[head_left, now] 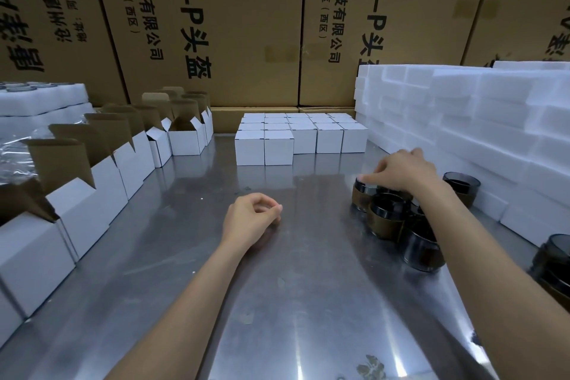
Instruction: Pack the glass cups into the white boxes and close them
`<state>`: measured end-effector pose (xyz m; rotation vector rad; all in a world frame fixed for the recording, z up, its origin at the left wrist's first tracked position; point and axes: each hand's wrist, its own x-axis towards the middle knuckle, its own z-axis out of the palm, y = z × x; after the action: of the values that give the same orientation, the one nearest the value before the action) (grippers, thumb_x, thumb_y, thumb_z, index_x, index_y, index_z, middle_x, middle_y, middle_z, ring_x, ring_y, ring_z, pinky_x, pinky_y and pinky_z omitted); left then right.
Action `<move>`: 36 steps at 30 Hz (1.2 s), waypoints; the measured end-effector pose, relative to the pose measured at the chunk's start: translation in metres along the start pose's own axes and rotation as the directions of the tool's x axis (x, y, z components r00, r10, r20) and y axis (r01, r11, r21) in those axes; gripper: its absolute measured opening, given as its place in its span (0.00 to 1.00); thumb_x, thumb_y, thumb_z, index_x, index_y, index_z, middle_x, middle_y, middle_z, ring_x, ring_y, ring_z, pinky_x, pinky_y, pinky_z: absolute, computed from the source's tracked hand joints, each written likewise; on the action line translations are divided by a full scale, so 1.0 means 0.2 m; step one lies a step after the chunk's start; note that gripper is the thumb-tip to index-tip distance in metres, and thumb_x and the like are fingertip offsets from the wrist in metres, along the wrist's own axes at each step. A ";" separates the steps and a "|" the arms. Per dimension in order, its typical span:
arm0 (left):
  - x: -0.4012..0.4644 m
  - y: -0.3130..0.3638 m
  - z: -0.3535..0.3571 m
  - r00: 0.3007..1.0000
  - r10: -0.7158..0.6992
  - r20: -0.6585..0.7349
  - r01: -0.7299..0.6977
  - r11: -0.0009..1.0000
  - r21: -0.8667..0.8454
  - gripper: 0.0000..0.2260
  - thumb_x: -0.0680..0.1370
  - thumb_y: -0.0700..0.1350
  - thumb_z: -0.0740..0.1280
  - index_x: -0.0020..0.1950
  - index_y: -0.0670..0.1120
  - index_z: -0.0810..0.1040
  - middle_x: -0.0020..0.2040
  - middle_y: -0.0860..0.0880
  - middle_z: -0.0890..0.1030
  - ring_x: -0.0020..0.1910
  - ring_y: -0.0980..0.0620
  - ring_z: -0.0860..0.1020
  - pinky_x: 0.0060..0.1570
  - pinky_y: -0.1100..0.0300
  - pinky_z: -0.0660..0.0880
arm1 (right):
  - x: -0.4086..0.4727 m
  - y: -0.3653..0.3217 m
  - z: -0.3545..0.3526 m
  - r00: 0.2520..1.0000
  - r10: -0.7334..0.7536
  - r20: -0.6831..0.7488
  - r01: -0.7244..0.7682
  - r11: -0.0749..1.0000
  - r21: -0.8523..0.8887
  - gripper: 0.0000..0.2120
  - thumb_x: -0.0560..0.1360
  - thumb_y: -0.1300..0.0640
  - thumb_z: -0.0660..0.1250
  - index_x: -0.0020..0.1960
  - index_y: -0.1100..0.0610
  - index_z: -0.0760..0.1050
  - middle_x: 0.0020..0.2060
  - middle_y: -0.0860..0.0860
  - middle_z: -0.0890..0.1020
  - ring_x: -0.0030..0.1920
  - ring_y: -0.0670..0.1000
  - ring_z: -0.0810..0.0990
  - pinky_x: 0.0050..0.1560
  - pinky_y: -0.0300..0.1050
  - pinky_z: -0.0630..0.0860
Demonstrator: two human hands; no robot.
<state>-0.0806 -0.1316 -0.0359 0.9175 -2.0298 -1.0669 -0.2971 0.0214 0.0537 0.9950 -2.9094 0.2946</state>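
Several dark glass cups [387, 214] with brown sleeves stand clustered on the right side of the steel table [296, 302]. My right hand [401, 168] reaches over the cluster, its fingers curled on the rim of the far-left cup [361, 194]. My left hand [253, 216] rests on the table at centre, fingers loosely curled, holding nothing. A row of open white boxes [80, 210] with raised brown flaps lines the left edge. Closed white boxes [293, 139] stand in a block at the back centre.
White foam blocks [478, 120] are stacked along the right. A lone cup [462, 187] stands by the foam, and more cups [555, 259] sit at the right edge. Foam trays [40, 102] lie at the back left. Tall brown cartons [246, 25] wall the back.
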 end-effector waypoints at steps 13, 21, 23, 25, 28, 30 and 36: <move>0.00 0.02 0.00 0.995 0.076 0.063 -0.079 0.996 0.050 0.19 0.69 0.49 0.77 0.57 0.50 0.78 0.51 0.55 0.81 0.52 0.54 0.80 0.55 0.57 0.75 | -0.18 -0.48 0.20 0.886 -0.460 -0.064 0.450 0.885 -0.122 0.10 0.77 0.55 0.63 0.56 0.52 0.78 0.57 0.53 0.77 0.61 0.56 0.67 0.54 0.50 0.62; 0.00 0.01 -0.01 0.995 0.093 0.043 -0.094 0.996 0.013 0.25 0.68 0.45 0.76 0.63 0.49 0.74 0.57 0.50 0.81 0.57 0.50 0.79 0.59 0.51 0.74 | -0.23 -0.49 0.49 0.872 -0.432 -0.231 0.459 0.558 0.692 0.25 0.73 0.56 0.72 0.68 0.54 0.69 0.69 0.52 0.65 0.68 0.51 0.69 0.69 0.44 0.65; 0.01 0.00 -0.01 0.994 0.091 0.052 -0.092 0.996 0.013 0.26 0.68 0.44 0.76 0.65 0.49 0.74 0.58 0.51 0.81 0.58 0.51 0.79 0.60 0.52 0.74 | -0.23 -0.48 0.50 0.925 -0.364 -0.106 0.290 0.502 0.815 0.36 0.71 0.52 0.74 0.73 0.53 0.60 0.68 0.49 0.67 0.65 0.50 0.73 0.68 0.48 0.68; 0.01 0.00 -0.01 0.992 0.103 0.068 -0.103 0.995 0.005 0.26 0.68 0.44 0.76 0.65 0.49 0.74 0.58 0.52 0.81 0.57 0.52 0.79 0.60 0.53 0.74 | -0.21 -0.48 0.51 0.941 -0.335 -0.054 0.225 0.496 0.839 0.42 0.69 0.49 0.76 0.75 0.52 0.57 0.64 0.47 0.72 0.63 0.48 0.74 0.67 0.45 0.69; 0.01 -0.01 -0.01 0.988 0.129 0.080 -0.129 0.992 0.000 0.25 0.68 0.42 0.76 0.63 0.50 0.76 0.56 0.52 0.82 0.55 0.52 0.80 0.58 0.55 0.75 | -0.20 -0.49 0.52 0.939 -0.325 -0.112 0.274 0.510 0.816 0.35 0.67 0.51 0.78 0.69 0.52 0.67 0.60 0.46 0.78 0.59 0.45 0.77 0.57 0.32 0.70; 0.01 -0.01 -0.01 0.984 0.164 0.077 -0.162 0.986 -0.022 0.23 0.68 0.40 0.75 0.62 0.49 0.76 0.55 0.51 0.82 0.53 0.52 0.81 0.57 0.57 0.76 | -0.20 -0.49 0.52 0.933 -0.308 -0.186 0.324 0.498 0.804 0.30 0.66 0.53 0.79 0.65 0.53 0.73 0.58 0.48 0.80 0.55 0.44 0.77 0.50 0.25 0.68; 0.01 0.01 0.01 0.916 0.399 -0.047 -0.398 0.917 0.038 0.29 0.69 0.35 0.73 0.69 0.45 0.71 0.63 0.51 0.77 0.61 0.54 0.74 0.63 0.63 0.68 | -0.25 -0.49 0.48 0.872 -0.279 -0.403 0.488 0.425 0.762 0.31 0.63 0.55 0.80 0.60 0.49 0.68 0.57 0.44 0.76 0.57 0.44 0.74 0.57 0.38 0.72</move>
<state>-0.0837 -0.1308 -0.0340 0.5024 -2.0726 -0.7812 -0.1955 -0.0433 -0.0297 1.5436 -2.1046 1.7866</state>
